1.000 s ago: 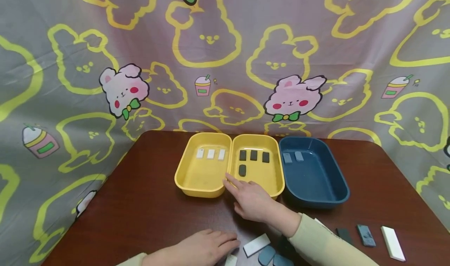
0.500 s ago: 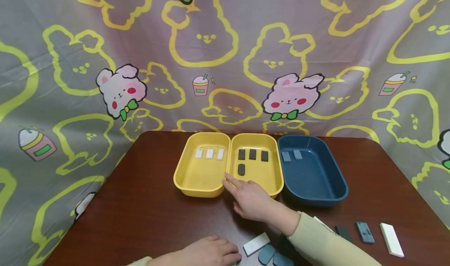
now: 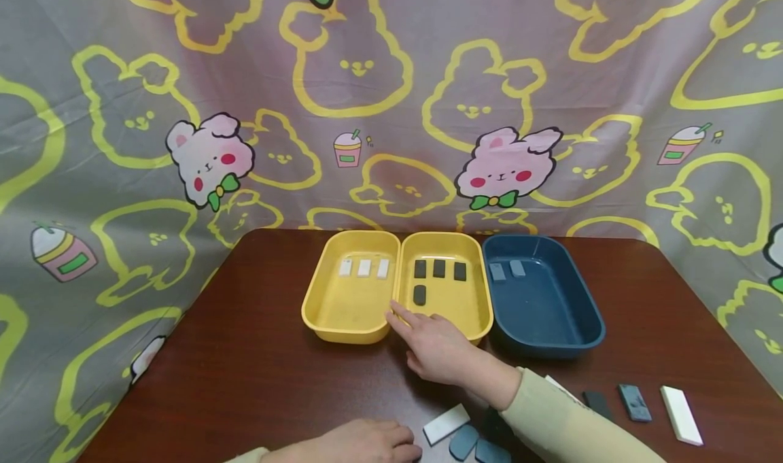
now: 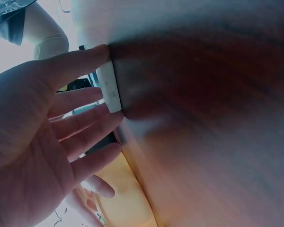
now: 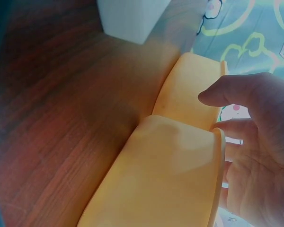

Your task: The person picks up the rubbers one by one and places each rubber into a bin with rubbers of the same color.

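Observation:
My left hand (image 3: 367, 441) rests low on the table at the front edge of the head view. In the left wrist view, its thumb and a finger lie at the two ends of a speckled white rectangular tile (image 4: 110, 90), which appears pinched between them on the tabletop. The head view hides this tile under the hand. My right hand (image 3: 443, 351) rests with outstretched fingers on the front rim where two yellow bins meet. In the right wrist view, its thumb stands apart from the bin wall. A white tile (image 3: 446, 425) and blue-grey rounded tiles (image 3: 463, 442) lie between the hands.
The left yellow bin (image 3: 349, 320) holds three white tiles; the middle yellow bin (image 3: 488, 313) holds several dark ones. Two blue-grey tiles lie in the blue bin (image 3: 544, 306). Beyond the right sleeve are a dark tile (image 3: 597, 404), a blue-grey tile (image 3: 634, 403) and a white tile (image 3: 681, 415).
My left hand has shifted slightly toward the front edge and now covers the pale tile that showed beside its thumb. The right hand has stayed on the bin rim.

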### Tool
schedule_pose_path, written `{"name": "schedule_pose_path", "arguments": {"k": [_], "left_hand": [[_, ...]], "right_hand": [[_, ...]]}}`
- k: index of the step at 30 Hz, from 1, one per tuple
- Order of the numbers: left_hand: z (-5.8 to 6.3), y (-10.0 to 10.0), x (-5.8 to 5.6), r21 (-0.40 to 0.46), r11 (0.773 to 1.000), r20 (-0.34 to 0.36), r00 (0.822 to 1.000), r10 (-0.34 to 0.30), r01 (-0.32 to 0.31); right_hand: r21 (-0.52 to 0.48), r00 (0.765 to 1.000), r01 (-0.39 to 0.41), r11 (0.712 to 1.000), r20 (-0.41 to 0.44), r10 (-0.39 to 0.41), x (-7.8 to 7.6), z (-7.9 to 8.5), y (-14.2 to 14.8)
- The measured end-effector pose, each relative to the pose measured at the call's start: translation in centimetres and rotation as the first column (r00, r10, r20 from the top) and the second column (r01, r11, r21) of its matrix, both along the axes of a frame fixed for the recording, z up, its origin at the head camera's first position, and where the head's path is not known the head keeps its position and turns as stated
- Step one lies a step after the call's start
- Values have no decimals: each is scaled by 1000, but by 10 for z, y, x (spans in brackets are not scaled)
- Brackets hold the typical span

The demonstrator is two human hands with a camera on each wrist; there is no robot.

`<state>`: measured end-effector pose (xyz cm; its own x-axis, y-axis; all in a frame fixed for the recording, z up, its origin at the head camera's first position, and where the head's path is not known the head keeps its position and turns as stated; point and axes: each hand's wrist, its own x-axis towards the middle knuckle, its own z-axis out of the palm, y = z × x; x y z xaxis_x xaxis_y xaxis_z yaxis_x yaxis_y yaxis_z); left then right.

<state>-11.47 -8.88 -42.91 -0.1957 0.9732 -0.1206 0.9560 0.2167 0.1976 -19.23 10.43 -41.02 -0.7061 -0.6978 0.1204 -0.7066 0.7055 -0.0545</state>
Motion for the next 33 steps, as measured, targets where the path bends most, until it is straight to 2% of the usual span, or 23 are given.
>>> {"name": "schedule_pose_path", "arguments": {"k": [5, 10, 15, 17, 21, 23, 26, 29, 33], "left_hand": [[-3, -1, -1, 9, 1000, -71, 997, 8, -7], [0, -3, -3, 16, 999, -58, 998, 40, -39], [12, -11, -7, 60, 991, -73, 990, 121, -117], [17, -16, -10, 86, 985, -57, 986, 157, -152], [29, -27, -15, 188, 959, -74, 971, 229, -212], [36, -32, -18, 243, 941, -123, 955, 270, -235], [47, -41, -26, 296, 906, -165, 918, 360, -302], [59, -52, -38, 323, 861, -139, 881, 453, -392], [73, -66, -60, 326, 793, -92, 817, 569, -515]], "right_hand": [[4, 1000, -1, 1000, -9, 1, 0, -1, 0], [5, 1000, -5, 1000, -19, 5, -1, -2, 0], [5, 1000, -5, 1000, -12, 5, -1, -1, 0], [3, 1000, -3, 1000, -4, 3, -1, -1, 0], [1, 1000, 4, 1000, 8, -4, -1, 0, 0], [2, 1000, 8, 1000, 10, -8, -1, 0, 0], [1, 1000, 11, 1000, 9, -11, -1, 0, 0], [3, 1000, 9, 1000, 11, -9, -1, 0, 0], [6, 1000, 3, 1000, 18, -3, -1, 0, 0]]}}
